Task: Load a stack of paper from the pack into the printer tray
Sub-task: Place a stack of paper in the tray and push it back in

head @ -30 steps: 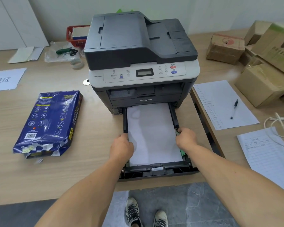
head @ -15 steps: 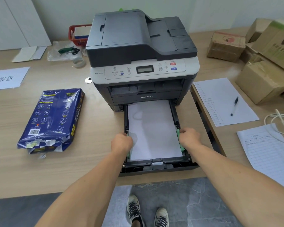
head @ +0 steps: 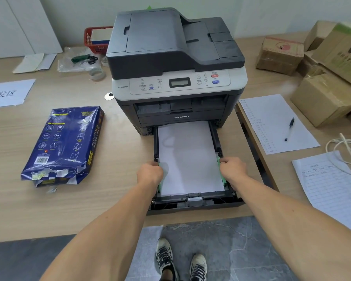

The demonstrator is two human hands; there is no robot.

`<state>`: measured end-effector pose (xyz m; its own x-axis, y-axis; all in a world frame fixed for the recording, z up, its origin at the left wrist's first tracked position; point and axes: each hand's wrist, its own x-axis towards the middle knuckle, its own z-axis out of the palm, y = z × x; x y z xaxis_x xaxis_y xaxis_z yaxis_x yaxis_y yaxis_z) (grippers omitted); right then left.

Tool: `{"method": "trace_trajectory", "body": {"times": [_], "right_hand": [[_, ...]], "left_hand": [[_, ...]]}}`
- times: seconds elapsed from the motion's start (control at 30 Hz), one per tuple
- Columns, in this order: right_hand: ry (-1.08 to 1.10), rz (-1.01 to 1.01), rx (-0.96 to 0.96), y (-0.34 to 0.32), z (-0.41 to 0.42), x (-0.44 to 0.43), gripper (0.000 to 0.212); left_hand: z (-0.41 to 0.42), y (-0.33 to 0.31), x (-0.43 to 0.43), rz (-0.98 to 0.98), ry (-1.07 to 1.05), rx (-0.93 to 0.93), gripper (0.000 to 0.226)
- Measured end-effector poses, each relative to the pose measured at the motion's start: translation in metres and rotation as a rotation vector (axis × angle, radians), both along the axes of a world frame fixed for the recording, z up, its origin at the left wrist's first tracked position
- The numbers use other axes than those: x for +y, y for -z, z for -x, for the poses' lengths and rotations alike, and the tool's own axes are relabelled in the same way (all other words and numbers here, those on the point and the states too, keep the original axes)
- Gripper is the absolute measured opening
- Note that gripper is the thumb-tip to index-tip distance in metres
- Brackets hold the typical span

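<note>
A dark grey printer (head: 174,57) stands on the wooden desk. Its black paper tray (head: 193,203) is pulled out toward me past the desk edge. A stack of white paper (head: 187,155) lies flat in the tray. My left hand (head: 149,175) grips the green side guide at the tray's left wall. Opposite it, my right hand (head: 232,169) grips the green guide (head: 223,179) on the right wall. The torn-open blue paper pack (head: 63,145) lies on the desk to the left.
Printed sheets (head: 276,122) with a pen (head: 290,128) lie right of the printer, beside cardboard boxes (head: 324,98) and a white cable (head: 346,151). A red basket (head: 96,39), plastic bag and tape roll sit behind left. My shoes (head: 180,262) stand on grey floor below.
Both hands slid a little along the tray sides and closed on the green guides, pressing them against the paper stack. The camera view shifted slightly.
</note>
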<state>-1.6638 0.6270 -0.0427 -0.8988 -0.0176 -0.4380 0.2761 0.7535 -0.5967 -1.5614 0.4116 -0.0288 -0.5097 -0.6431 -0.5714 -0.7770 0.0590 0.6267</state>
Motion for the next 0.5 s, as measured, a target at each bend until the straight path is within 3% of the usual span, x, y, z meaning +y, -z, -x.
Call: {"method": "trace_trajectory", "body": {"times": [0.17, 0.33, 0.5], "right_hand": [[-0.067, -0.071, -0.026, -0.003, 0.003, 0.006, 0.041], [-0.072, -0.217, -0.010, 0.004, -0.001, -0.002, 0.026], [-0.043, -0.261, -0.013, 0.010, -0.003, -0.003, 0.024]], "left_hand": [[-0.001, 0.002, -0.007, 0.082, 0.154, -0.062, 0.043], [-0.004, 0.008, -0.001, 0.277, 0.351, -0.219, 0.030], [-0.004, 0.012, 0.002, 0.333, 0.382, -0.280, 0.026]]}}
